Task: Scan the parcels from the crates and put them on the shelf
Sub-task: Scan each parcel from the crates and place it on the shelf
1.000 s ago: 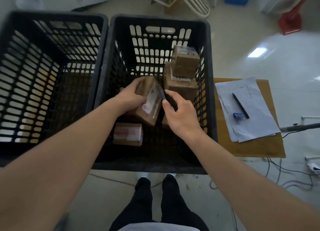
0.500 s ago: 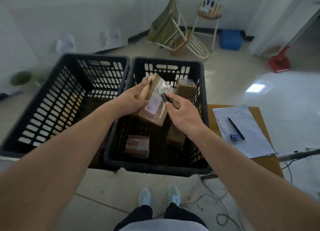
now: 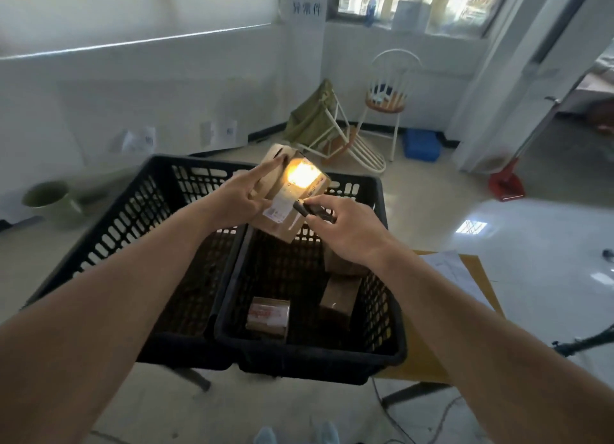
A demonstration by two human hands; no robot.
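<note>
At frame centre the left hand (image 3: 236, 200) grips a tilted brown cardboard parcel (image 3: 288, 200), its white label facing the small black scanner (image 3: 310, 209) pinched by the right hand (image 3: 349, 232) just lower right.

A white wall sign (image 3: 307, 8) at twelve o'clock reads "异常件". The label (image 3: 288, 200) on the held parcel (image 3: 289, 194) carries print too small and glare-washed to read.

Parcel raised and lit
The left hand (image 3: 232, 201) has lifted the parcel (image 3: 285, 207) above the right crate (image 3: 382, 314); the right hand's (image 3: 345, 231) scanner (image 3: 307, 208) now throws an orange glow on its label
</note>
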